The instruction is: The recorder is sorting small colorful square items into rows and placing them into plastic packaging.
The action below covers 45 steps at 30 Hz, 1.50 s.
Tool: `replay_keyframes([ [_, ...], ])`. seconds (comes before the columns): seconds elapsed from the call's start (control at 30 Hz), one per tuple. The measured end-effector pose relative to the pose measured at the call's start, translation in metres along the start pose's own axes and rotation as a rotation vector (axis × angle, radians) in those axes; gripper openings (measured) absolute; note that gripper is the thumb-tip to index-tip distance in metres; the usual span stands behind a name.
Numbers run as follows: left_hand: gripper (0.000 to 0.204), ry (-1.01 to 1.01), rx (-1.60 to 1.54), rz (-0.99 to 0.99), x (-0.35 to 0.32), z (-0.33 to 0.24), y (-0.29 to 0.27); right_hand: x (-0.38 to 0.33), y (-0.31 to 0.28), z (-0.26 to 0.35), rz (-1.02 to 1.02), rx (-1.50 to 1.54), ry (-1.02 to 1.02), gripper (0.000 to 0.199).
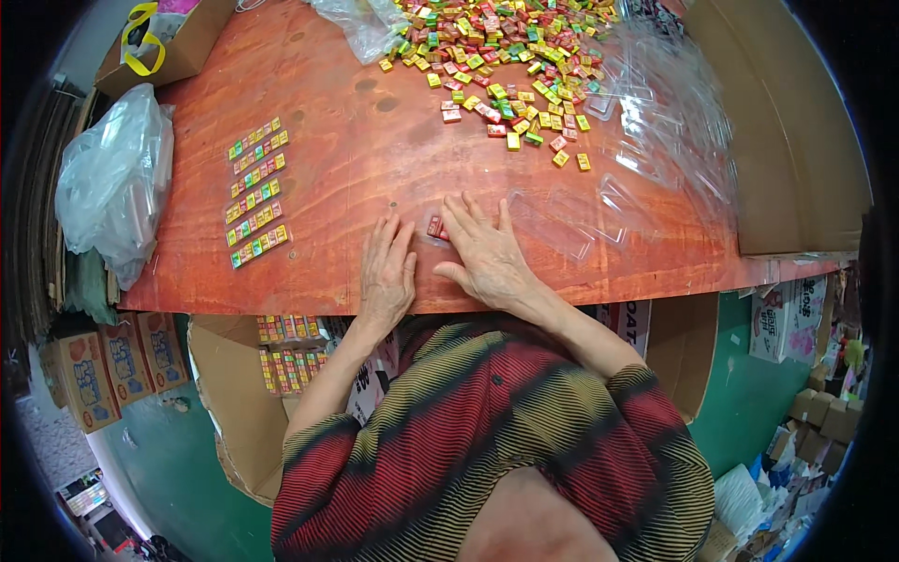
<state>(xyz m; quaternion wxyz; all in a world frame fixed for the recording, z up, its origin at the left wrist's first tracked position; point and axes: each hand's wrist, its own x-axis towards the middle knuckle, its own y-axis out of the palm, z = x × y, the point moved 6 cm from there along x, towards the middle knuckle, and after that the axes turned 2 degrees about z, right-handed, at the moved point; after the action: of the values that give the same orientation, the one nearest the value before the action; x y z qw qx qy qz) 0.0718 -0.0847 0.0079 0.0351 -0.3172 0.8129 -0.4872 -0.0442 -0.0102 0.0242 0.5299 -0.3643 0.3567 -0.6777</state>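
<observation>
My left hand (pixel 387 270) lies on the red wooden table (pixel 323 197), its fingers stretched out and holding nothing. Beside its fingertips is a small clear plastic tray (pixel 428 240) with red little boxes (pixel 435 228) in its left end. My right hand (pixel 485 251) rests over the rest of that tray, fingers extended and thumb apart. What lies beneath its fingers is hidden. Empty clear trays (pixel 559 225) overlap on the table to the right of this hand. Farther left, several filled trays (pixel 255 199) of red, yellow and green little boxes lie in a column.
A large heap of little boxes (pixel 506 56) covers the far middle. Many clear trays (pixel 670 112) pile up beside a cardboard wall (pixel 796 131) at right. A plastic bag (pixel 117 183) sits on the left edge. Below the table edge, an open carton (pixel 229 393) holds filled trays.
</observation>
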Motion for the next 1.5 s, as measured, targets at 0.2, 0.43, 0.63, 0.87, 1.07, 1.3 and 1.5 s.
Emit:
replay_keyframes([
  [0.2,0.037,0.004,0.011,0.004,0.001,0.0,0.001,-0.002,0.02,0.004,0.078,-0.149,-0.063,0.075],
  [0.43,0.046,0.154,0.12,0.016,0.01,-0.021,0.0,-0.006,-0.033,-0.019,-0.151,0.298,0.058,0.047],
  [0.63,0.064,0.285,0.159,0.234,0.025,-0.06,0.039,-0.04,-0.088,-0.038,-0.466,0.409,0.15,0.025],
  [0.87,0.067,0.143,0.269,0.336,0.027,-0.029,0.024,-0.067,-0.052,-0.064,-0.323,-0.094,0.215,0.033],
  [1.07,0.059,-0.125,0.533,0.171,0.021,0.028,-0.013,-0.051,-0.02,-0.04,-0.064,-0.134,0.14,0.039],
  [1.3,0.049,0.011,0.264,-0.02,0.082,0.01,0.0,0.016,-0.046,-0.074,-0.317,-0.015,0.121,0.029],
  [1.5,0.047,0.061,0.129,-0.066,0.161,0.004,0.045,0.013,-0.054,-0.074,-0.233,-0.159,0.129,0.033],
])
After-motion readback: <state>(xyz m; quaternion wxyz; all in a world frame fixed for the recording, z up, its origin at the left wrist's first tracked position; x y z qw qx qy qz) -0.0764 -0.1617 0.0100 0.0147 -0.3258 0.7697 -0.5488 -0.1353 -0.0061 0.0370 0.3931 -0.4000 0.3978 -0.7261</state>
